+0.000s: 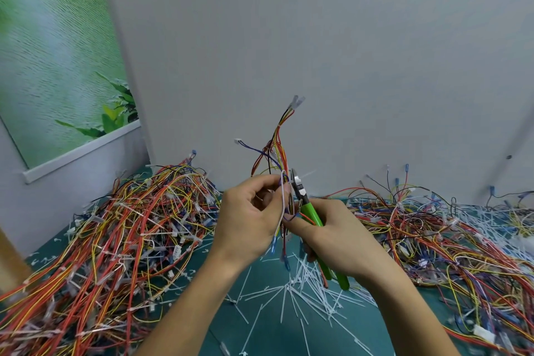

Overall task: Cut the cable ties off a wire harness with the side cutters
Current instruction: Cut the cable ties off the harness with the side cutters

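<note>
My left hand grips a small wire harness of red, yellow, blue and white wires, held upright above the green mat. Its free ends with white connectors fan out upward. My right hand holds green-handled side cutters, with the jaws pointing up against the bundle just beside my left thumb. A thin white cable tie tail sticks out to the right at the jaws. Whether the jaws are closed on the tie is unclear.
A big heap of harnesses fills the left of the green mat. Another tangle of wires lies to the right. Several cut white ties litter the mat under my hands. A grey wall stands close behind.
</note>
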### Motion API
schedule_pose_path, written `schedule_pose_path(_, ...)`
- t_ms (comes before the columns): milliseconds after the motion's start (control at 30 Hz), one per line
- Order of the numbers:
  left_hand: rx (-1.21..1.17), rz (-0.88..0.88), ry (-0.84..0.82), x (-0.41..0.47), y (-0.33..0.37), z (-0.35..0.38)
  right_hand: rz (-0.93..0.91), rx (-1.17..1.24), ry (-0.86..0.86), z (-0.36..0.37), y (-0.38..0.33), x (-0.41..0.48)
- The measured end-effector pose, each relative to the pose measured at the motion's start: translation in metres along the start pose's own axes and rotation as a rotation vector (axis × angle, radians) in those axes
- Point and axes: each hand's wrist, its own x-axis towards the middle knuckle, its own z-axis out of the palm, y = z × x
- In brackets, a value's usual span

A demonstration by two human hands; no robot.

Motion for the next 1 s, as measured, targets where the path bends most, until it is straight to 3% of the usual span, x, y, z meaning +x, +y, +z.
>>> schedule_pose_path(333,0.017,-0.047,0.021,0.000,-0.002,0.001,0.040,0.000,0.017,0.001,0.005,0.003)
schedule_pose_path(567,0.014,-0.063,0.027,0.000,0.003,-0.002,-0.060,-0.038,-0.041,-0.001,0.001,-0.001)
schedule_pose_path(767,-0.004,-0.047,0.003,0.000,0.011,-0.003,-0.050,-0.012,0.041,0.005,0.007,0.002)
schedule_pose_path(1000,0.004,-0.063,0.011,0.000,0.011,-0.003,-0.023,0.039,-0.019,0.003,0.004,0.001)
